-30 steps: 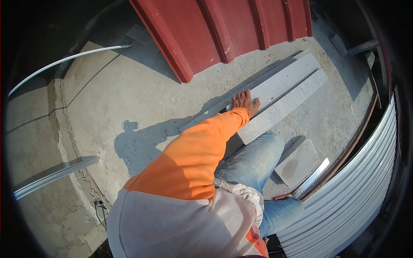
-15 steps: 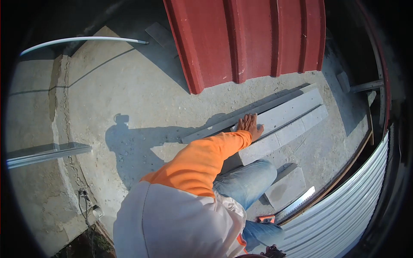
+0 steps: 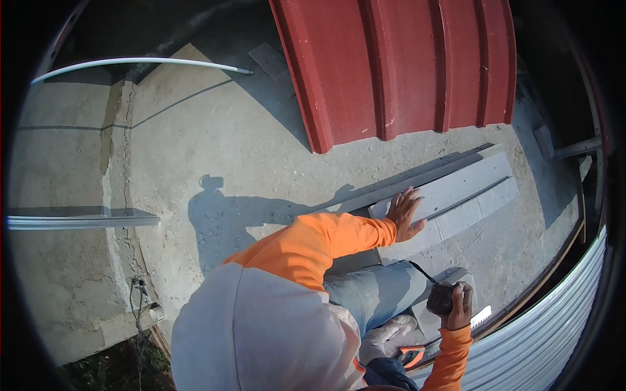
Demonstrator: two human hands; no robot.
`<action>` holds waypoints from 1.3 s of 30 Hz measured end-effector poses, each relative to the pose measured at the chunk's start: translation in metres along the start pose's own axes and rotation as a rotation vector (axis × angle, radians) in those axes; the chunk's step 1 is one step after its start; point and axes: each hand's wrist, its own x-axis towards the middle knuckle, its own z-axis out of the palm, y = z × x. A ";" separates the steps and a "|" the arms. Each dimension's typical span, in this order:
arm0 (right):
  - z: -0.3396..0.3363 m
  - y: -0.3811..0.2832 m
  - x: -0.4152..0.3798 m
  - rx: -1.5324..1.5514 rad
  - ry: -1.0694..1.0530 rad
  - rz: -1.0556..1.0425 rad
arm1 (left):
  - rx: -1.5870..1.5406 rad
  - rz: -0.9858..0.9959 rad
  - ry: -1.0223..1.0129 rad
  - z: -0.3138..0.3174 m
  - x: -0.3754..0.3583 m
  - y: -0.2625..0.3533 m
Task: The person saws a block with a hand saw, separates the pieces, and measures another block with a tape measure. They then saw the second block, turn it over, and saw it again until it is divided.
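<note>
Grey blocks lie long and flat, side by side on the dusty floor. The left hand is over the near end of the middle one, palm down. Its grip is wide, with the fingers and thumb spread apart, and I cannot tell if the whole palm touches. The right hand is lower down, on the right side. Its grip is closed around a small dark box, and a thin black strip goes from the box toward the knee of the blue jeans. Both sleeves are bright orange. Under the right hand there is one short block, partly hidden, and a saw with an orange handle is just beside it. Silver wavy metal fills the bottom right corner. Past the long blocks there is a big red metal sheet. On the left, a white pipe bends across the top, and some metal bars lie lower down. The person's dark shadow falls on the floor near the left arm.
</note>
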 end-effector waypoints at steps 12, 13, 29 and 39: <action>-0.072 0.051 0.029 -1.210 -0.130 -0.729 | -0.762 -0.163 -0.971 0.046 -0.012 0.161; -0.064 0.048 0.029 -0.516 0.059 -0.163 | -0.715 -0.152 -1.068 0.056 -0.009 0.160; -0.209 0.228 0.010 0.254 0.876 -0.038 | -0.039 0.588 -1.965 0.226 -0.001 0.130; -0.225 0.265 0.040 -0.318 0.924 -0.209 | 0.318 0.371 -2.017 0.297 0.071 0.159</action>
